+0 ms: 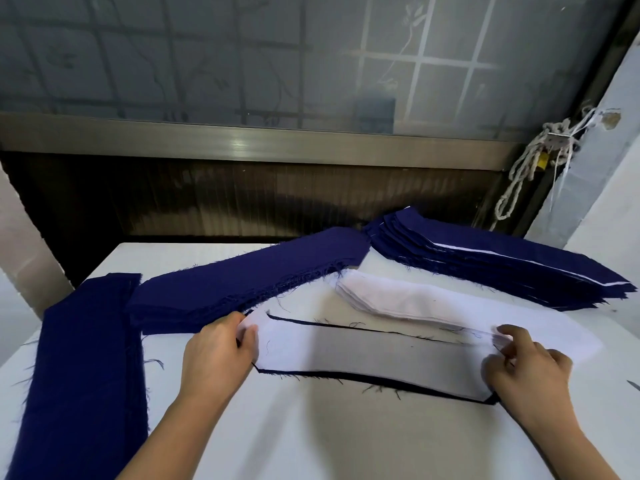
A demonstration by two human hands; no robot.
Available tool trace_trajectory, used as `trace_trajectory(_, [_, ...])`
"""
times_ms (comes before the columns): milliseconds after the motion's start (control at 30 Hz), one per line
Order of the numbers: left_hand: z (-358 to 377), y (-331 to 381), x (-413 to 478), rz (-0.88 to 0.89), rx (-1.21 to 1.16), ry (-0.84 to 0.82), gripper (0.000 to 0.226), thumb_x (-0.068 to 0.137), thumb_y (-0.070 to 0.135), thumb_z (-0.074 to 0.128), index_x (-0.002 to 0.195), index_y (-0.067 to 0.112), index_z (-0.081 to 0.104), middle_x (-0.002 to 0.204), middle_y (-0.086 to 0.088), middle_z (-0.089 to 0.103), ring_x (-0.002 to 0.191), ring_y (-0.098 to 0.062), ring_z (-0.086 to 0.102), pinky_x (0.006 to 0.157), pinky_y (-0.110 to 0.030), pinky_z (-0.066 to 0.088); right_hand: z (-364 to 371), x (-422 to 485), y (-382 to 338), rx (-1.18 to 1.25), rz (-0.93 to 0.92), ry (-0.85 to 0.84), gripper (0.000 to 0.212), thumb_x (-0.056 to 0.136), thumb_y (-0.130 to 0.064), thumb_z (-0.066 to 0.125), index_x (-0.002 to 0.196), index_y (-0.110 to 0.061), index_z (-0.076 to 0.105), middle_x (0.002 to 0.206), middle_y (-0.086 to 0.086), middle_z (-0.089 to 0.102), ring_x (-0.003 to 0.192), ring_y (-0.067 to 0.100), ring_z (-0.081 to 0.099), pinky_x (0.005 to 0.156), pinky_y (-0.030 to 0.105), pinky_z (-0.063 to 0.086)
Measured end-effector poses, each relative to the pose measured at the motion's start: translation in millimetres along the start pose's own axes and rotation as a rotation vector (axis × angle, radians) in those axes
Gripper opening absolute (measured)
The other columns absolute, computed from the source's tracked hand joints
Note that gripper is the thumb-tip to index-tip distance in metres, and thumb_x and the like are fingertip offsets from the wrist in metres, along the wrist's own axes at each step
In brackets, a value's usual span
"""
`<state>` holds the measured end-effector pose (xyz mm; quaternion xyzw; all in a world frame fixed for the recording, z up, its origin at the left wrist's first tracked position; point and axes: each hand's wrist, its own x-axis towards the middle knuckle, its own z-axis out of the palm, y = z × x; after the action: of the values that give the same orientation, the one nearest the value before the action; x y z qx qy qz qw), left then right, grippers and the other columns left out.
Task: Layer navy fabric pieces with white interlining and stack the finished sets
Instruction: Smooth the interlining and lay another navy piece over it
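A white interlining strip lies over a navy piece whose dark edge shows along the front and back. My left hand pinches the strip's left end. My right hand pinches its right end. Behind it lies a pile of white interlining. A stack of plain navy pieces lies at the back left. A stack of layered navy and white sets lies at the back right.
Another navy stack runs down the left side of the white table. A dark wall panel and frosted window stand behind. A knotted rope hangs at the right by a pillar.
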<state>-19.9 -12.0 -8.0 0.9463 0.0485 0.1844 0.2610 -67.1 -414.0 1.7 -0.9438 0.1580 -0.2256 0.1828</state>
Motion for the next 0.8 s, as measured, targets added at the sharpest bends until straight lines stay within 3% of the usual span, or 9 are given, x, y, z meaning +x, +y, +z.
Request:
trace_trajectory(100, [1.0, -0.7, 0.6, 0.003, 0.014, 0.002, 0.037, 0.091, 0.025, 0.057, 0.061, 0.017, 0.037, 0.05, 0.002, 0.046, 0.05, -0.02, 0.047, 0.046, -0.03, 0.03, 4.8, -2.3, -1.9, -0.092, -0.057, 0.05, 0.036, 0.073, -0.008, 0.058, 0.109, -0.007, 0.06, 0.077, 0.002, 0.067, 0.077, 0.032, 0.061, 0.098, 0.046, 0.028])
trace_trajectory(200, [2.0, -2.0, 1.1, -0.011, 0.019, 0.015, 0.036, 0.092, 0.025, 0.056, 0.061, 0.017, 0.038, 0.05, 0.002, 0.045, 0.049, -0.018, 0.043, 0.045, -0.029, 0.028, 8.0, -3.0, -0.6, -0.14, -0.067, 0.063, 0.041, 0.067, 0.006, 0.065, 0.107, -0.004, 0.06, 0.065, 0.002, 0.062, 0.071, 0.032, 0.06, 0.095, 0.048, 0.032])
trace_trajectory(433, [4.3, -3.4, 4.0, -0.054, -0.001, 0.007, 0.034, 0.091, 0.035, 0.062, 0.066, 0.018, 0.047, 0.054, 0.005, 0.052, 0.054, -0.016, 0.051, 0.047, -0.029, 0.032, 8.4, -3.4, 2.2, -0.152, -0.06, 0.099, 0.038, 0.068, 0.004, 0.066, 0.105, -0.004, 0.061, 0.059, 0.001, 0.056, 0.065, 0.033, 0.056, 0.093, 0.047, 0.032])
trace_trajectory(600, [5.5, -3.9, 4.4, -0.05, -0.011, 0.029, 0.032, 0.091, 0.037, 0.065, 0.069, 0.021, 0.05, 0.054, 0.006, 0.052, 0.054, -0.013, 0.051, 0.046, -0.028, 0.033, 6.2, -5.2, 1.0, -0.132, -0.06, 0.138, 0.038, 0.07, -0.013, 0.047, 0.104, -0.004, 0.061, 0.059, 0.002, 0.056, 0.061, 0.027, 0.044, 0.089, 0.044, 0.032])
trace_trajectory(700, [5.8, -3.1, 4.1, -0.052, -0.001, 0.018, 0.021, 0.09, 0.033, 0.066, 0.076, 0.024, 0.054, 0.056, 0.008, 0.053, 0.055, -0.01, 0.052, 0.047, -0.028, 0.033, 5.5, -4.7, 0.6, -0.131, -0.025, 0.096, 0.036, 0.071, -0.001, 0.062, 0.106, -0.003, 0.062, 0.062, 0.005, 0.058, 0.067, 0.034, 0.053, 0.09, 0.047, 0.034])
trace_trajectory(800, [3.9, -0.1, 2.5, -0.054, -0.027, 0.049, 0.018, 0.087, 0.03, 0.07, 0.084, 0.028, 0.052, 0.061, 0.011, 0.053, 0.058, -0.006, 0.051, 0.048, -0.026, 0.033, 5.7, -3.1, 3.0, -0.148, 0.018, 0.089, 0.043, 0.066, 0.0, 0.067, 0.108, -0.004, 0.06, 0.073, 0.007, 0.06, 0.077, 0.036, 0.056, 0.09, 0.046, 0.033])
